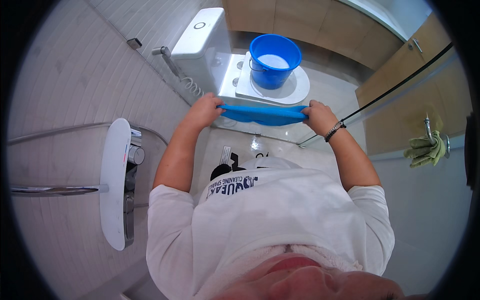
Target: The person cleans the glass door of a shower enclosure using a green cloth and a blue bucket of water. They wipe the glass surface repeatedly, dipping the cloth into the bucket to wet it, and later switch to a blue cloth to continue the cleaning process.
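A blue cloth (262, 115) is stretched level between both hands, folded into a narrow band that sags slightly along its lower edge. My left hand (204, 110) pinches its left end, and my right hand (320, 117), with bracelets at the wrist, grips the right end. Just beyond the cloth, a blue plastic bucket (273, 77) with a wire handle stands on the seat of a white toilet (300, 93). Something whitish, perhaps liquid, shows inside the bucket.
At left are a white shower panel (114, 187) and a hand sprayer (165, 58) with a coiled hose. A glass panel edge (397, 80) runs at right, near a green cloth or glove (427, 150) hanging on a metal fitting. Wooden cabinets (300, 22) line the back.
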A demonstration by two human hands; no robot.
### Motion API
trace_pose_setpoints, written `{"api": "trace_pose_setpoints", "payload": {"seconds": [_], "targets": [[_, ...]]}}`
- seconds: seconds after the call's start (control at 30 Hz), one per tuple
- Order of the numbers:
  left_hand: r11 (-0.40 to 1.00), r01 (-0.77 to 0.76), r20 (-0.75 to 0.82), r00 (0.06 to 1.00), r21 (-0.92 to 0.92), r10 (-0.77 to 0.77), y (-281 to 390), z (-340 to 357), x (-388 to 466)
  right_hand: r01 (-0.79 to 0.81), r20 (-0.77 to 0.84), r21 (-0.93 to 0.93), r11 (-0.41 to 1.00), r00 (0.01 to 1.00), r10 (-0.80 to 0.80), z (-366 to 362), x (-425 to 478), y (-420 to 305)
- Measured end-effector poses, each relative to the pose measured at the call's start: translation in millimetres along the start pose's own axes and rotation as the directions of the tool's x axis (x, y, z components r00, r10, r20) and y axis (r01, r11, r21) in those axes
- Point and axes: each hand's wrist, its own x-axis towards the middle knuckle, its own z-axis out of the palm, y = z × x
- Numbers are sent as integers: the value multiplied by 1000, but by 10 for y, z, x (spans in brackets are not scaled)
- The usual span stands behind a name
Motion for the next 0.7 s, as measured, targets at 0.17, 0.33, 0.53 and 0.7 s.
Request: {"api": "trace_pose_setpoints", "payload": {"seconds": [0.17, 0.33, 0.53, 0.7], "targets": [[336, 7, 41, 995, -942, 94, -284, -99, 54, 154, -125, 837, 525, 988, -91, -183, -45, 422], [-444, 187, 103, 973, -876, 206, -226, -67, 97, 3, -71, 888, -459, 989, -132, -253, 54, 243], [-324, 137, 115, 990, -936, 86, 233, -210, 27, 90, -86, 921, -380, 996, 28, -507, 136, -424], [-68, 36, 19, 972, -997, 234, 833, -49, -132, 324, -341, 938, -126, 928, -153, -275, 432, -1074]]}}
